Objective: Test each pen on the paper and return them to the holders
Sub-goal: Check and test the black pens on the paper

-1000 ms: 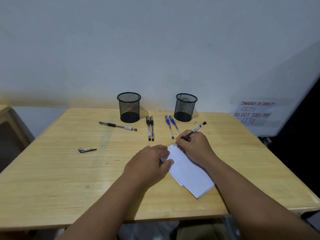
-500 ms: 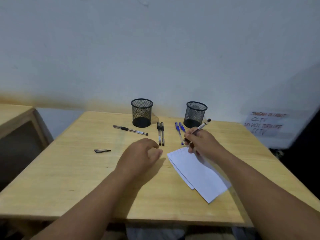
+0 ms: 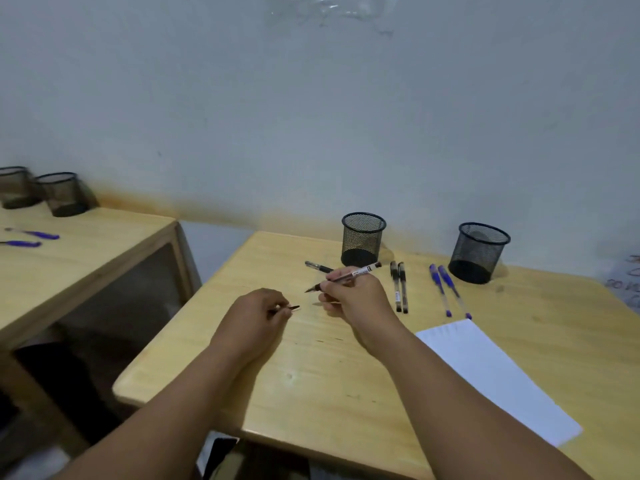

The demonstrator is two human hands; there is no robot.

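Observation:
My right hand (image 3: 353, 299) holds an uncapped black pen (image 3: 349, 277) above the table, tip pointing left. My left hand (image 3: 252, 323) pinches the pen cap (image 3: 292, 308), a short way left of the pen tip. Two black mesh holders stand at the back, the left holder (image 3: 363, 239) and the right holder (image 3: 479, 252). Another black pen (image 3: 318, 267) lies partly hidden behind my right hand. Two black pens (image 3: 400, 291) and two blue pens (image 3: 446, 292) lie between the holders. The white paper (image 3: 491, 379) lies at the right.
The wooden table (image 3: 311, 393) has its left edge near my left forearm. A second table (image 3: 86, 258) at the left carries two more mesh holders (image 3: 62, 194) and blue pens (image 3: 31, 233). A taped note (image 3: 627, 285) is on the wall at the right.
My right hand lifted the pen off the paper and moved left. My left hand left the paper and picked up the cap from the table. The view swung left.

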